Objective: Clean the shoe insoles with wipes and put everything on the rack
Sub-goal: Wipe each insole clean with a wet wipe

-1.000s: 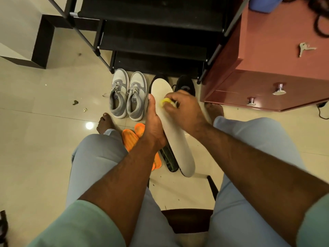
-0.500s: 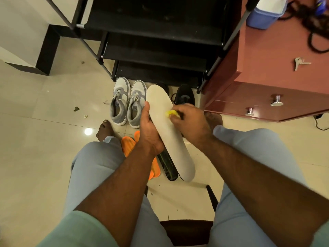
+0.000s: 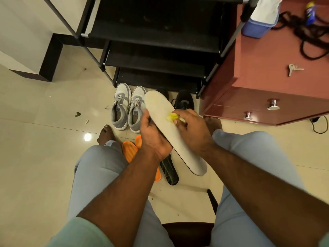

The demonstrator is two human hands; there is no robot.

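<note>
Looking down over pale glossy floor tiles [image 3: 44,157], with a black metal-framed shoe rack [image 3: 156,38] standing ahead, shelves dark and seemingly unfilled. Holding a long off-white foam insole [image 3: 160,111] up in front of the rack, toe end pointing towards its lowest shelf, heel end angled back towards the lap. Gripping it at mid-length with the left hand [image 3: 153,138], fingers wrapped underneath and thumb on the near edge. Pinching a small crumpled yellow wipe [image 3: 171,117] in the curled right hand [image 3: 192,129] and pressing it onto the insole's upper face.

Comparing with a second ago: wipe sliding a little away from the toe end towards the middle, left hand settling lower along the edge. Suggesting a scrubbing stroke in progress, working down the length, with the heel half probably not yet wiped.

Waiting on the floor just in front of the rack: a pair of grey-and-white lace-up sneakers [image 3: 127,107] and a black shoe [image 3: 184,101], a second dark one mostly hidden behind the insole. Lying nearer the feet, further out from the rack: two orange ribbed insoles [image 3: 130,152] and a dark narrow insole [image 3: 169,172]. Judging the task as early, nothing yet visibly placed on the rack. Standing right of the rack: a reddish-brown drawer cabinet [image 3: 267,77].
</note>
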